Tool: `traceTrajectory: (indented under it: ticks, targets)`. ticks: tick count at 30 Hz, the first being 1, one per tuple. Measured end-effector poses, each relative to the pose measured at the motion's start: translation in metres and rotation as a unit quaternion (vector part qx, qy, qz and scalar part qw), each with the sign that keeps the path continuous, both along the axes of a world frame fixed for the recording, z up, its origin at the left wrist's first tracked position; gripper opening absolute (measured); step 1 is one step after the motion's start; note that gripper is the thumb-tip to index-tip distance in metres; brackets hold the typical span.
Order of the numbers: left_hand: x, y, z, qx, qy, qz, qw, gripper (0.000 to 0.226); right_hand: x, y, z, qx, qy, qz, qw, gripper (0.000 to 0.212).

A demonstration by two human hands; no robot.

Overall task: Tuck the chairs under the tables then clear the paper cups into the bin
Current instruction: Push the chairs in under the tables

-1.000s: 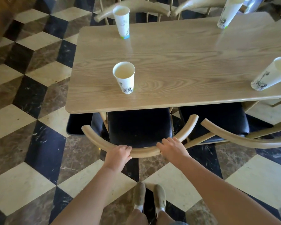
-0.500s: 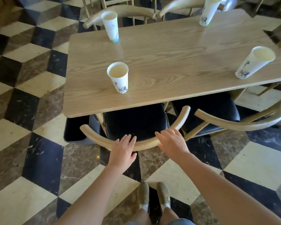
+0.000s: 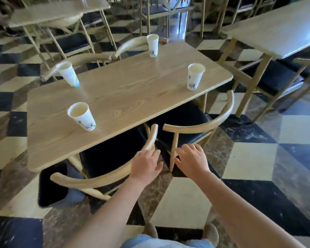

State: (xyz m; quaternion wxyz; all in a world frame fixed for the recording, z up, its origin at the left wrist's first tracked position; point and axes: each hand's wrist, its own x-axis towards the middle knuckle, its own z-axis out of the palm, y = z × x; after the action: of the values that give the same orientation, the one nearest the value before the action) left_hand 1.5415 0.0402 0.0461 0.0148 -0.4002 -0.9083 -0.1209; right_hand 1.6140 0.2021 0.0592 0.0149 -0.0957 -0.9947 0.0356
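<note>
1. A person is standing at the near corner of a light wooden rectangular table, looking down at two bare forearms reaching forward.
2. The left hand is hovering with fingers loosely spread over the curved back rail of the near wooden chair with a black seat; it is touching or nearly touching the rail, but gripping nothing.
3. The right hand is also lying open, fingers spread, beside a thin upright spindle of the second wooden armchair with a black cushion, holding nothing.
4. The near chair is sitting with its seat largely under the tabletop, so it looks about tucked. The second chair is standing angled at the right-hand corner, its curved back sticking out, and probably needs pushing in.
5. Four white paper cups are standing upright on the table: the nearest cup, the far-left cup, the far cup and the right-hand cup. None has been cleared yet.
6. A dark bin-like box is standing on the floor under the table's near-left corner, just beside the near chair.
7. The checkered stone floor to the right is lying open, with room between this table and a neighbouring wooden table.
</note>
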Motion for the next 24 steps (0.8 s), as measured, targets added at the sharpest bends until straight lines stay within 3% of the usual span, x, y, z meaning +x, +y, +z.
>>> traceTrajectory:
  ticks: [6, 15, 24]
  targets:
    - [0.025, 0.102, 0.009, 0.019, 0.025, -0.029, 0.999, 0.041, 0.048, 0.091, 0.01, -0.009, 0.004, -0.061, 0.998, 0.026]
    - [0.088, 0.287, 0.015, 0.06, 0.039, -0.033, 0.997, 0.044, 0.107, 0.262, 0.019, 0.013, -0.008, -0.075, 0.997, 0.038]
    - [0.067, 0.409, 0.017, 0.045, 0.037, -0.018, 0.998, 0.048, 0.084, 0.389, 0.018, -0.008, -0.009, -0.084, 0.996, 0.039]
